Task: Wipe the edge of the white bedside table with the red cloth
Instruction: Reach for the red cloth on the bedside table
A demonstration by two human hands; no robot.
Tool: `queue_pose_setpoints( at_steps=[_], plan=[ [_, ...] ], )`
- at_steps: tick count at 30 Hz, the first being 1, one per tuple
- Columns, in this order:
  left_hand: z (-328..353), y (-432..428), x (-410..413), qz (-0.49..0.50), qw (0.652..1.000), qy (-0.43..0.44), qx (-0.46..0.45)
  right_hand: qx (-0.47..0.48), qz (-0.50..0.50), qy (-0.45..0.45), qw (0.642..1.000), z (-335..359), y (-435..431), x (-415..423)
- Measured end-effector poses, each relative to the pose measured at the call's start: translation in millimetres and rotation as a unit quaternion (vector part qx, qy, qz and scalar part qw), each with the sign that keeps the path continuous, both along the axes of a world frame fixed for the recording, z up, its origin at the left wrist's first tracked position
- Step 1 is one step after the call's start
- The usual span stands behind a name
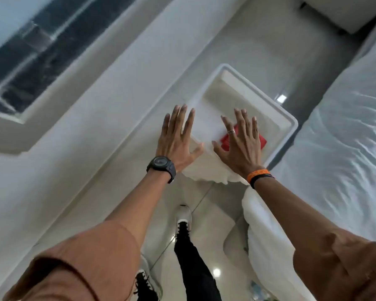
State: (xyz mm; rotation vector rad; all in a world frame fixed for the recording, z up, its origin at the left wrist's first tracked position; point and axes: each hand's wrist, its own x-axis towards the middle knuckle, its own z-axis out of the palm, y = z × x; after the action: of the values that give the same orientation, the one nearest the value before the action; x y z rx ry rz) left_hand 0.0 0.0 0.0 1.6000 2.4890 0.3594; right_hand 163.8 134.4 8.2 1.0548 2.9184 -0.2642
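Cloth [226, 140] on bedside table [290, 127], bed [345, 131] to its right.

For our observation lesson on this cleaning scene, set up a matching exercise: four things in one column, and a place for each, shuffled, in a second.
Things:
1. red cloth
2. black watch
3. orange wristband
4. ring

Places:
A. right wrist
B. left wrist
C. under the right hand, on the white bedside table
D. a finger of the right hand

Pairs: 1-C, 2-B, 3-A, 4-D
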Motion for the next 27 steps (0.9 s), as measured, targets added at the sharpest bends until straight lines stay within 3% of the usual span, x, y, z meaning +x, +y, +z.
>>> queue_pose_setpoints(
  at_steps=[4, 12, 22, 27],
  plan=[
    [-3, 18, 7, 0.008, 0.999, 0.013, -0.05, -0.023, -0.042, -0.037, 0.998, -8, 4, 25],
    [-10, 20, 9, 0.0, 0.997, 0.029, -0.068, -0.02, -0.055, -0.058, 0.997, -20, 8, 24],
    [-1, 6, -2, 0.002, 0.997, 0.033, -0.072, -0.034, -0.1, 0.022, 0.994, -13, 19, 7],
    [8, -40, -24, 0.033, 0.996, 0.038, -0.08, 0.027, -0.107, 0.134, 0.985, 22, -13, -18]
  ],
)
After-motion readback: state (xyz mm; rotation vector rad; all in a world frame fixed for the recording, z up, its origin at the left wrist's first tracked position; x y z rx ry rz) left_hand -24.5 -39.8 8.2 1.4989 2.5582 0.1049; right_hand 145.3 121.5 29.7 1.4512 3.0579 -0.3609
